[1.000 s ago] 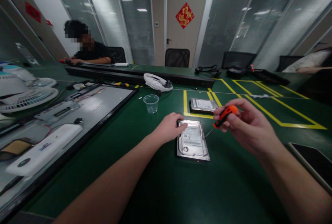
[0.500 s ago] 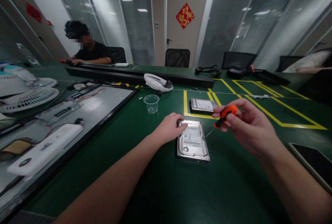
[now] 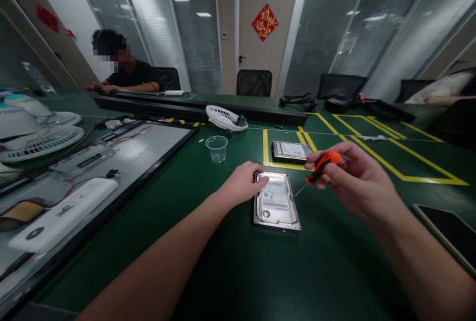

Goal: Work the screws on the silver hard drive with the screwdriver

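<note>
A silver hard drive (image 3: 277,204) lies label up on the green table in front of me. My left hand (image 3: 247,182) grips its upper left side, the thumb resting on the top face and the other fingers over the far left corner. In my right hand (image 3: 345,175) is a screwdriver (image 3: 323,166) with an orange and black handle, pinched between thumb and fingers. Its thin shaft slants down left, the tip at the right edge of the drive. Whether the tip sits in a screw is too small to tell. A second hard drive (image 3: 292,151) lies just beyond.
A clear plastic cup (image 3: 216,149) and a white fan grille (image 3: 226,119) stand beyond my left hand. A large panel (image 3: 137,162) carrying a white device (image 3: 65,212) fills the left. At right lies a phone (image 3: 448,232). Another person (image 3: 130,76) sits across the table.
The screwdriver handle has turned slightly in my right hand, its tip staying at the drive's right edge. My left hand and the drive have not visibly moved.
</note>
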The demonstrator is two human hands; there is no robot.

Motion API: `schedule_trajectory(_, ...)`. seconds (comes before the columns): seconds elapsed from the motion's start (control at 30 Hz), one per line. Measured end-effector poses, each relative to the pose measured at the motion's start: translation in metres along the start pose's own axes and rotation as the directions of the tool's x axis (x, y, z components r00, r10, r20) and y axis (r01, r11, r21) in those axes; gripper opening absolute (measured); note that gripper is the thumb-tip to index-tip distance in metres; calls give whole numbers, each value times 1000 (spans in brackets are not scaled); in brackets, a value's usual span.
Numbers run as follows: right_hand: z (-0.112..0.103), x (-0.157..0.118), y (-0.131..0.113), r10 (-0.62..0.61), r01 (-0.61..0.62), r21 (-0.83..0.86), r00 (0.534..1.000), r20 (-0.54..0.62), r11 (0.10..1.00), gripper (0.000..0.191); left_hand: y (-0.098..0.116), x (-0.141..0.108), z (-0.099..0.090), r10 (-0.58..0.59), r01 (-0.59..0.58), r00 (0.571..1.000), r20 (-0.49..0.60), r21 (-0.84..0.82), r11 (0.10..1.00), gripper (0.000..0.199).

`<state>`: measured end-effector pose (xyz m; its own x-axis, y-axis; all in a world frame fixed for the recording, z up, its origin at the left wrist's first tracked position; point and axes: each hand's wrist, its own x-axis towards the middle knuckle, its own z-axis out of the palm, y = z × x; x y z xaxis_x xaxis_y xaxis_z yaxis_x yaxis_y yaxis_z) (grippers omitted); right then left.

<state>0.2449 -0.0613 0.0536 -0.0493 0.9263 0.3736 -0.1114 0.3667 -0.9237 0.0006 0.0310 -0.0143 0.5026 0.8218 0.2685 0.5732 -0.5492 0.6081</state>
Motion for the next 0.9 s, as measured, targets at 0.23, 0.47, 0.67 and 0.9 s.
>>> schedule_trajectory(0.23,0,1,-1,44,-46,53,998,45,998,29,1,1,0,-17,17,1000,4,12,1000,30)
schedule_trajectory(0.47,-1,0,-2,22,-25,59,999,50,998,13,1,0,-1,-16,16,1000,7,12,1000,29)
schedule_trajectory(0.67,0,0,0,6,-8,36,999,36,999,20,0,1,1,2,-2,1000,-7,18,1000,29)
schedule_trajectory(0.9,1,0,-1,52,-58,94,997,57,994,26,0,1,0,0,0,1000,-3,9,1000,30)
